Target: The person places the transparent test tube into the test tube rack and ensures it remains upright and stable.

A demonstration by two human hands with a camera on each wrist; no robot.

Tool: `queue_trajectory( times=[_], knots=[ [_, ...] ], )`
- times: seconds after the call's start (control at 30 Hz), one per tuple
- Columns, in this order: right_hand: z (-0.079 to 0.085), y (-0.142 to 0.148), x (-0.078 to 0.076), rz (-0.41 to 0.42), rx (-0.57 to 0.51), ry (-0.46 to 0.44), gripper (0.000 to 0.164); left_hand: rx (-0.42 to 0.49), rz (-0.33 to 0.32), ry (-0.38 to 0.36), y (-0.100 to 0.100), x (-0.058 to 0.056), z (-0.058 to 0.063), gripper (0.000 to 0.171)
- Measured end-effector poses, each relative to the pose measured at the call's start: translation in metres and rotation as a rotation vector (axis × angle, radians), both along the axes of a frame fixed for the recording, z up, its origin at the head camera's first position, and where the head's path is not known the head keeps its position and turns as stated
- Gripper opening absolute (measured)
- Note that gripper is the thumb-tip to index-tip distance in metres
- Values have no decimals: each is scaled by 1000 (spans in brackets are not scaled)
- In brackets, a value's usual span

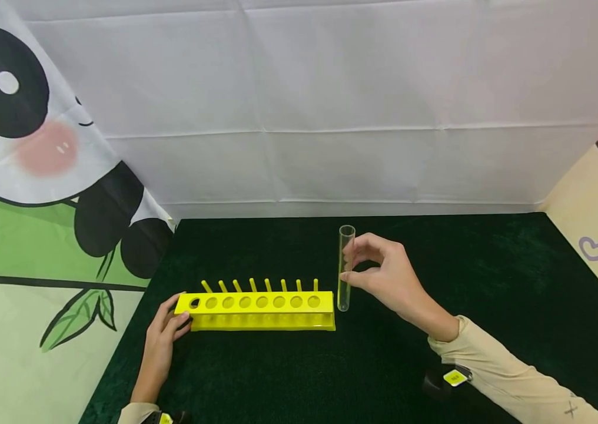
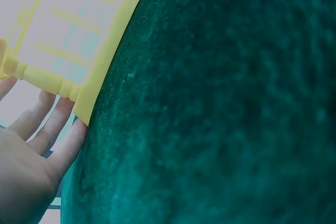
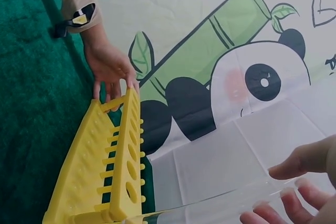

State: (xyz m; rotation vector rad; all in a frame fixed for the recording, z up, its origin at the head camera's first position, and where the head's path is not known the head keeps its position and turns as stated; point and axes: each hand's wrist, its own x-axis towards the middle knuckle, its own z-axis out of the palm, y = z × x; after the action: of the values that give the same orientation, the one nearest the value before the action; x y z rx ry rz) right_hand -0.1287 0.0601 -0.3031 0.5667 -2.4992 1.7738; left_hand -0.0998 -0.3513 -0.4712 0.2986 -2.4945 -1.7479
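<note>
A yellow test tube rack [image 1: 253, 313] with a row of round holes and several pegs along its back stands on the dark green cloth. My left hand [image 1: 160, 338] grips the rack's left end; in the left wrist view its fingers [image 2: 52, 129] touch the yellow end bar [image 2: 44, 80]. My right hand [image 1: 391, 274] pinches a clear glass test tube [image 1: 345, 294] between thumb and fingers. The tube is upright, just beyond the rack's right end. In the right wrist view the tube [image 3: 220, 199] is faint against the white backdrop.
Dark green cloth [image 1: 288, 377] covers the table. A white sheet [image 1: 331, 106] hangs behind it. To the left is a cloth with a panda print [image 1: 103, 218], and a cream printed cloth [image 1: 580, 194] hangs at the right.
</note>
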Motion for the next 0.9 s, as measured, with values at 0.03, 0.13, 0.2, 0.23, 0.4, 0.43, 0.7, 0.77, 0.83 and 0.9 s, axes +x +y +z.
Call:
queue_trajectory(
  times=[0.03,0.13,0.2,0.23,0.4,0.43,0.7,0.77,0.83,0.9],
  knots=[
    [0,0,0,2,-2,0,31,-1,1,-1,0,0,0,51],
    [2,-2,1,9,-11,1,30,-13,2,-2,1,0,1,51],
    [2,-3,1,13,-15,3,30,-19,2,-3,1,0,1,52],
    [2,-3,1,14,-18,0,30,-21,1,-3,1,0,1,52],
    [4,-6,1,18,-32,-19,30,-18,1,-5,2,0,2,52],
    [4,-6,1,19,-36,-25,30,-18,0,-5,2,0,2,52],
    [5,-9,0,33,-45,-26,29,-25,1,-9,3,0,2,51],
    [5,-10,-1,33,-44,-23,29,-28,1,-9,3,0,2,51],
    [6,-11,-1,34,-45,-18,29,-32,1,-9,3,-1,2,51],
    [7,-12,-2,36,-48,-10,29,-35,0,-8,3,-1,3,51]
  ],
)
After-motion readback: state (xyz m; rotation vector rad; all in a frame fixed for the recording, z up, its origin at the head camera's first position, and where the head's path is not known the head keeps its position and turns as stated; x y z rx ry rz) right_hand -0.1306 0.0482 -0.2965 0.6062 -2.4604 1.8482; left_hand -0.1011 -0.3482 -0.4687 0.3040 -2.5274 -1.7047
